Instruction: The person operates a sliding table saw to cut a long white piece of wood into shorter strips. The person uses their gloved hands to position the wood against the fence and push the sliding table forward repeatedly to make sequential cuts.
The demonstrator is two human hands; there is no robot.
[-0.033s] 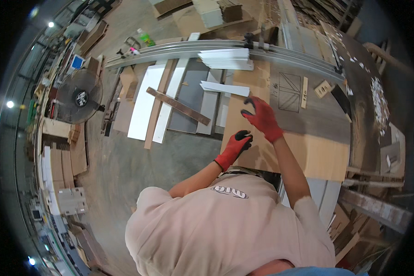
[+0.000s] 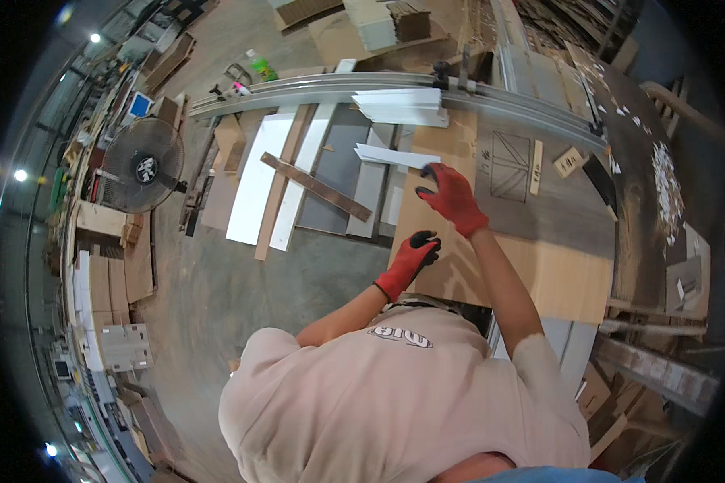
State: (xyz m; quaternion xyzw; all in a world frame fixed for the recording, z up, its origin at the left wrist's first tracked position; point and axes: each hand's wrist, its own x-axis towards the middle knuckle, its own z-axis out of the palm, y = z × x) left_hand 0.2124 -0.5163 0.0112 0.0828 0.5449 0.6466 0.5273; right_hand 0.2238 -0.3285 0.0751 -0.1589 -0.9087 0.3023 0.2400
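- A large plywood sheet (image 2: 532, 266) lay flat on the bench (image 2: 660, 241) in the centre right of the frame, tan below and greyer toward its upper part.
- The left hand (image 2: 412, 251), in a red glove with black fingertips, rested on the sheet's left edge, fingers curled over it; how tightly it gripped could not be told.
- The right hand (image 2: 451, 196), gloved the same way, lay spread and flat on the sheet just above, near its upper left corner. The two hands were apart, closed on nothing else.
- A thin white strip (image 2: 395, 155) lay just beyond the right fingertips, and a stack of white boards (image 2: 403, 106) sat above it against a long grey metal rail (image 2: 362, 84) that curved across the upper frame.
- On the sheet's grey part were a pencilled rectangle with crossed lines (image 2: 510, 167), one narrow pale wood slip (image 2: 536, 167) and one small wood block (image 2: 569, 161).
- Left of the sheet, on the concrete floor (image 2: 242, 298), lay two long white panels (image 2: 254, 189), grey panels and one dark wooden batten (image 2: 314, 187) set diagonally across them.
- One round black floor fan (image 2: 145, 165) stood in the upper left; one green bottle (image 2: 259, 66) stood near the rail's left end.
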